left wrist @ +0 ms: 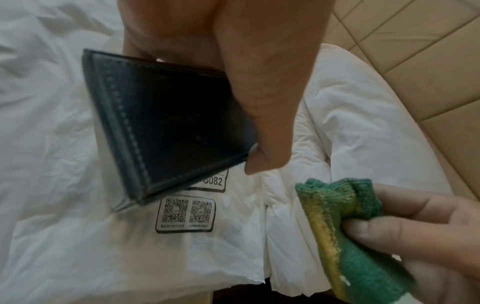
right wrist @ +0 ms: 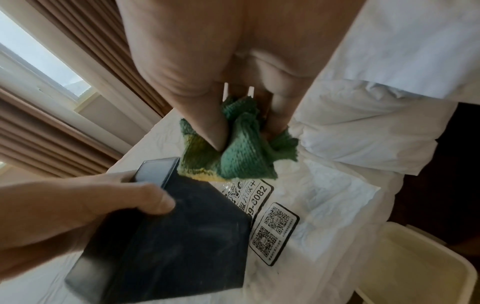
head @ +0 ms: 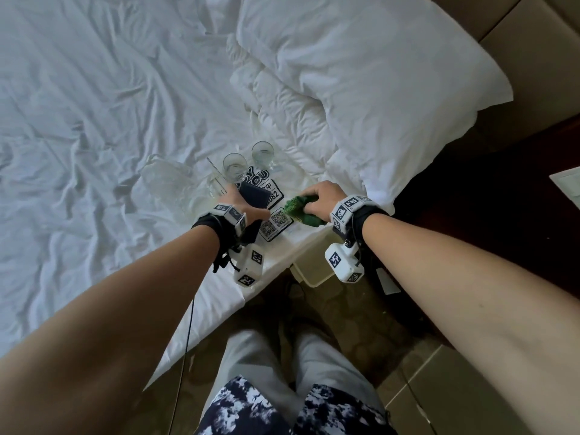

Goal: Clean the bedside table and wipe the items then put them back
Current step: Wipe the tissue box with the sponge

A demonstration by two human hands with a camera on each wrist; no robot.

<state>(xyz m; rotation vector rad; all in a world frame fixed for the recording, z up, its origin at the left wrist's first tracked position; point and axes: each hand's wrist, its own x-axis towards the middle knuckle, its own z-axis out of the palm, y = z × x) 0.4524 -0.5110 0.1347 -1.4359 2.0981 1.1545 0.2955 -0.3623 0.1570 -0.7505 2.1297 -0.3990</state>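
Note:
My left hand (head: 240, 204) grips a dark leather box (head: 254, 197) (left wrist: 166, 127) (right wrist: 168, 236) with stitched edges, tilted just above the bed. Thumb and fingers clamp its opposite sides. My right hand (head: 320, 197) holds a bunched green and yellow cloth (head: 299, 210) (left wrist: 342, 222) (right wrist: 239, 148) close beside the box's right edge. Under both lies a white plastic bag (head: 276, 219) (left wrist: 187, 214) (right wrist: 278, 228) printed with QR codes and numbers. Two clear glasses (head: 234, 166) (head: 263, 152) stand on the sheet beyond the box. A clear glass tray (head: 169, 183) lies left of them.
A rumpled white sheet (head: 94, 120) covers the bed, with a pillow (head: 376, 73) and a bunched duvet (head: 288, 114) at the right. A cream bin (head: 314, 271) (right wrist: 415, 267) stands on the floor below the bed's corner. Dark wood furniture (head: 502, 199) is at the right.

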